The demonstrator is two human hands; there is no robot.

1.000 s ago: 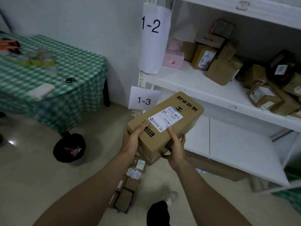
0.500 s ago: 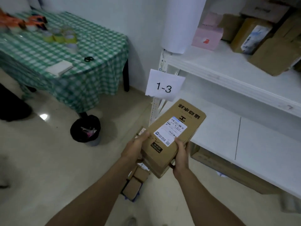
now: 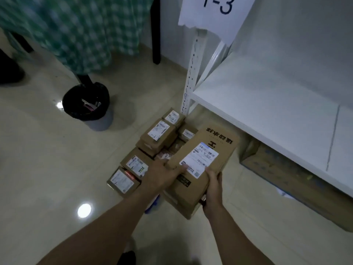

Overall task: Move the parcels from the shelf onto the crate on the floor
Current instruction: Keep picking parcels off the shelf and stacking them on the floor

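A long brown cardboard parcel (image 3: 214, 150) with a white label and black print is held low above the floor by both hands. My left hand (image 3: 162, 174) grips its near left edge, thumb on top by the label. My right hand (image 3: 213, 186) grips the near right corner. Just to the left, several small labelled parcels (image 3: 159, 134) lie stacked on the floor; a sliver of blue (image 3: 152, 206) shows beneath them, and the crate itself is otherwise hidden. The white shelf (image 3: 267, 104) to the right is bare at this level.
A black bin (image 3: 86, 104) stands on the tiled floor at the left, beside a table with a green checked cloth (image 3: 82, 31). A flat cardboard box (image 3: 286, 178) lies under the shelf. A paper sign "1-3" (image 3: 215, 14) hangs on the shelf post.
Both hands have carried the long parcel down from chest height toward the pile on the floor. The view has tilted down, so the upper shelf with parcels is out of sight.
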